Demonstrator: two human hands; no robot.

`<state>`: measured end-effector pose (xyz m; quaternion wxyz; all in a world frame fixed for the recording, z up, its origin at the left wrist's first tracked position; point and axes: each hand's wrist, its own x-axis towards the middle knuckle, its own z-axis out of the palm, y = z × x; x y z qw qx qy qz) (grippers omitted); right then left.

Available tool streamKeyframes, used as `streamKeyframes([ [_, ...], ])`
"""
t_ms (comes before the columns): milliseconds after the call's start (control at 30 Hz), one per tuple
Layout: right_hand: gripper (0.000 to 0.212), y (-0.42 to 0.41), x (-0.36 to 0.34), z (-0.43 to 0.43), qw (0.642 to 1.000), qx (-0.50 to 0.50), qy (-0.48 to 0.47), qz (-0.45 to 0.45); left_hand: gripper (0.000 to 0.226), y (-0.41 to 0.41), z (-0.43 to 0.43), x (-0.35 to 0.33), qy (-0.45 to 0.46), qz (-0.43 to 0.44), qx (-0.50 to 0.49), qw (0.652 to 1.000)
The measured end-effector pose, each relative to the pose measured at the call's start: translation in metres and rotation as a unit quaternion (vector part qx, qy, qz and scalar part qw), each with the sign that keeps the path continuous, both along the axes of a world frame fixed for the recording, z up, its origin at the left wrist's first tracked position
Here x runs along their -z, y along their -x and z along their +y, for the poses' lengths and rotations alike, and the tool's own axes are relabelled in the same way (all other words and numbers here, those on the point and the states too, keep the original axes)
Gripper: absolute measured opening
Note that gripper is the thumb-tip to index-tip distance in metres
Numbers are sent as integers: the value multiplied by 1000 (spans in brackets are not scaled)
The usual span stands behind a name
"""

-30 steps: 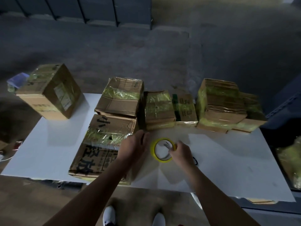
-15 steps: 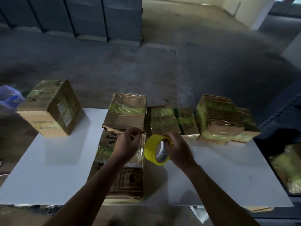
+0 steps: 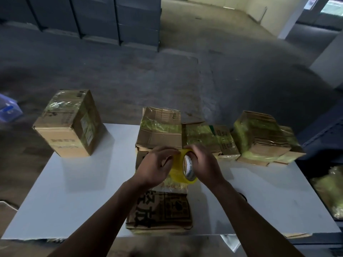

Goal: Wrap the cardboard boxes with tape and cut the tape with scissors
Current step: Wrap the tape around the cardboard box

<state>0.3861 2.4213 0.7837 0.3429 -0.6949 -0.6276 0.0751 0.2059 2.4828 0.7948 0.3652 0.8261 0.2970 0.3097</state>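
I see a roll of tape [image 3: 177, 176] made of shiny yellow plastic, and I can see through it a little. Its inner ring [image 3: 189, 167] looks like dull white card with print on it. The box in front [image 3: 163, 210] is brown cardboard, dull, a bit rough and creased. The big box on the left [image 3: 68, 127] is cardboard too, with shiny, wrinkly tape over its top. The counter [image 3: 74, 191] is white, smooth and not shiny. The floor [image 3: 130, 71] looks like rough, dull grey concrete.

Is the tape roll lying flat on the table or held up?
Held up, on edge: the right hand and left hand hold the roll above the box, its core showing.
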Motion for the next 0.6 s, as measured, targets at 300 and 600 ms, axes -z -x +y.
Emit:
streamKeyframes([
  [300, 20, -3, 3, 7, 992, 37, 118, 29, 19, 3, 12, 4, 7, 9, 5, 1000],
  [600, 23, -10, 0, 12, 932, -48, 310, 181, 8, 7, 22, 9, 181, 50, -15, 982],
])
